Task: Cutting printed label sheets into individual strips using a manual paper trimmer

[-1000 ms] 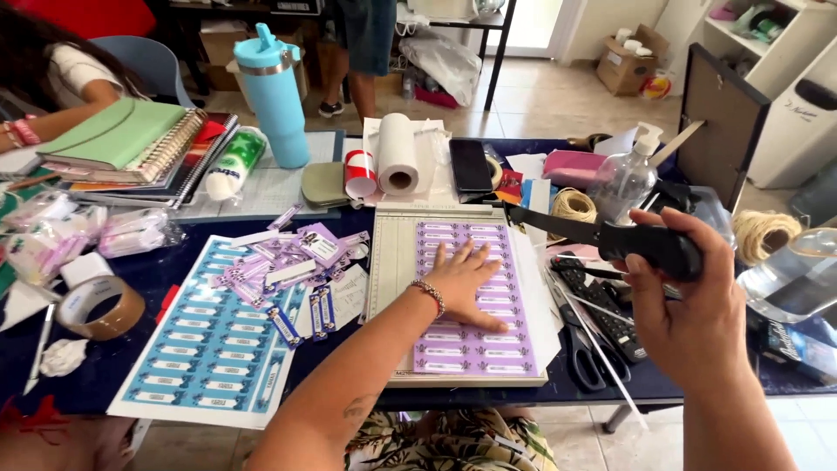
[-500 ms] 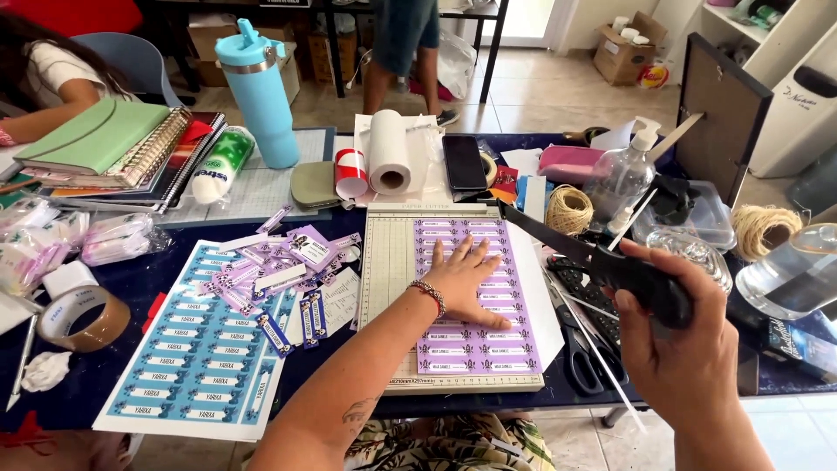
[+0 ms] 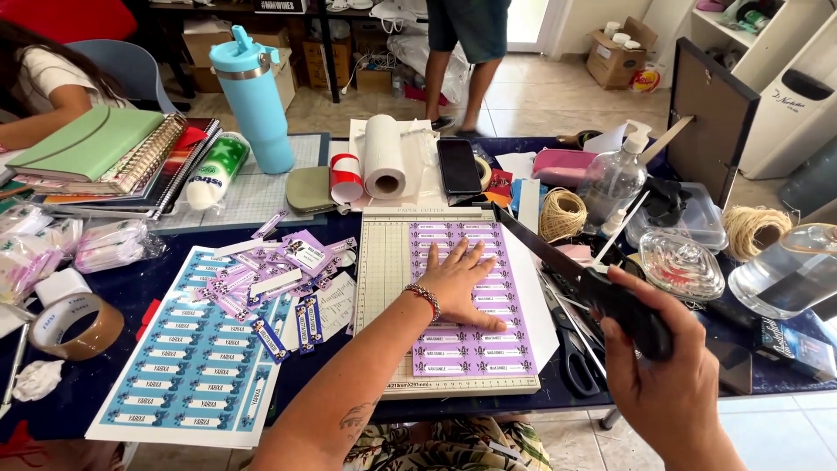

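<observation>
Head view, and your left hand (image 3: pixel 460 281) lies flat, fingers spread, pressing the purple label sheet (image 3: pixel 471 301) onto the paper cutter (image 3: pixel 384 288) so the thin, glossy paper can't creep along the printed grid. Your right hand (image 3: pixel 667 384) is clenched around the black handle (image 3: pixel 623 305) of the cutter's blade arm, which is raised and angled up off the board's right edge, its long dark blade (image 3: pixel 536 246) hanging clear above the sheet. To the left of the cutter lies a loose heap of cut purple strips (image 3: pixel 279 266), small and flat, and beyond them a blue label sheet (image 3: pixel 196 349) with rows of rounded stickers. Behind the cutter stands a white paper roll (image 3: pixel 384 157) and a black phone (image 3: pixel 459 166); to its right sit a ball of rough twine (image 3: pixel 562 214) and a clear ribbed glass dish (image 3: pixel 681 264).
</observation>
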